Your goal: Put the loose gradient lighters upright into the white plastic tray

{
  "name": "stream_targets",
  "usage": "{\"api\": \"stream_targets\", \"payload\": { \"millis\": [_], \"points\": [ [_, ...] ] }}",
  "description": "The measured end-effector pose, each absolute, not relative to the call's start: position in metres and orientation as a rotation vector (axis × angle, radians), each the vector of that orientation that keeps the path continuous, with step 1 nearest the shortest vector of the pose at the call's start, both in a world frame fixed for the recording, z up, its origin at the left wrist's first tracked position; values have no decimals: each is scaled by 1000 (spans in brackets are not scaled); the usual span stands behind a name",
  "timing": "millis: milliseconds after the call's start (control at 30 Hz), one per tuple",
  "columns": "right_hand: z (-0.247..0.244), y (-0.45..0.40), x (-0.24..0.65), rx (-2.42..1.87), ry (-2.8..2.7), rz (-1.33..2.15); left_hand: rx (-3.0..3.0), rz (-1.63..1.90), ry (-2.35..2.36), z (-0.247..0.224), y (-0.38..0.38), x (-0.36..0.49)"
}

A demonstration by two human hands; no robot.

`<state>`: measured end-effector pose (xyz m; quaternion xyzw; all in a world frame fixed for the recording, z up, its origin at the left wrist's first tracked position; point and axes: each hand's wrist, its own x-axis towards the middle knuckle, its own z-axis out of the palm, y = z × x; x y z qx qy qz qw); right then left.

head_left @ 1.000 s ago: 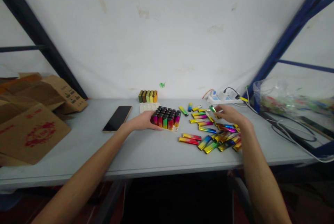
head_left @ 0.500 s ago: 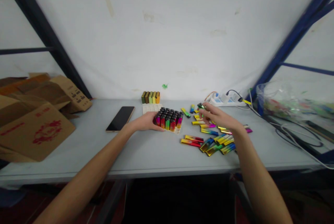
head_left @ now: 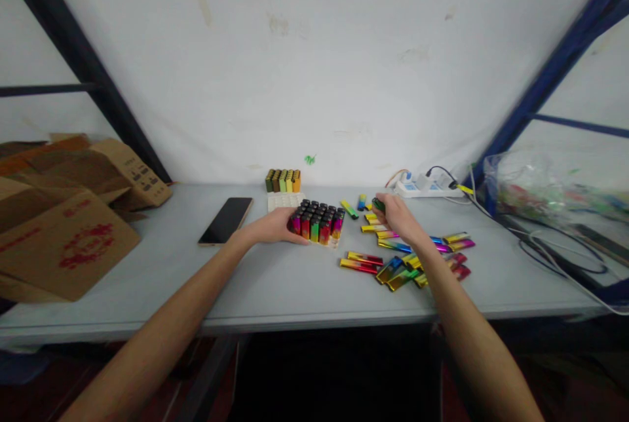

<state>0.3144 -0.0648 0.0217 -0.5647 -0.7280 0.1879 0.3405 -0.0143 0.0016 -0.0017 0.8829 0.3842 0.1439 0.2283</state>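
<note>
Dark-topped lighters (head_left: 317, 220) in shiny pink, red, green and yellow stand upright, packed in rows in a pale tray (head_left: 335, 240). My left hand (head_left: 278, 225) is curled against the left side of this block, its thumb along the near side and its fingers partly hidden behind. To the right, my right hand (head_left: 394, 213) is closed around a green lighter (head_left: 378, 204) whose dark end sticks out. It is raised over the loose, shiny multicoloured lighters (head_left: 403, 271) scattered on the table.
A second upright block of green-to-orange lighters (head_left: 284, 181) stands near the wall, behind a white slotted tray (head_left: 285, 201). A phone (head_left: 226, 221) lies left. Cardboard boxes (head_left: 73, 232) fill the far left; a power strip (head_left: 425, 187), cables and plastic bags (head_left: 535, 192) are right.
My right hand has turned, and its fingers have closed further around the green lighter. More of the loose lighters show beside the wrist. My left hand stays at the block.
</note>
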Motion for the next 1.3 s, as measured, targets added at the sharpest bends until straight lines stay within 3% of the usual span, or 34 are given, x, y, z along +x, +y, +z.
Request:
{"api": "stream_targets", "payload": {
  "millis": [1300],
  "points": [
    [29, -76, 290, -1583, -2129, 595, 2426, 380, 1083, 0, 0, -14]
  ]
}}
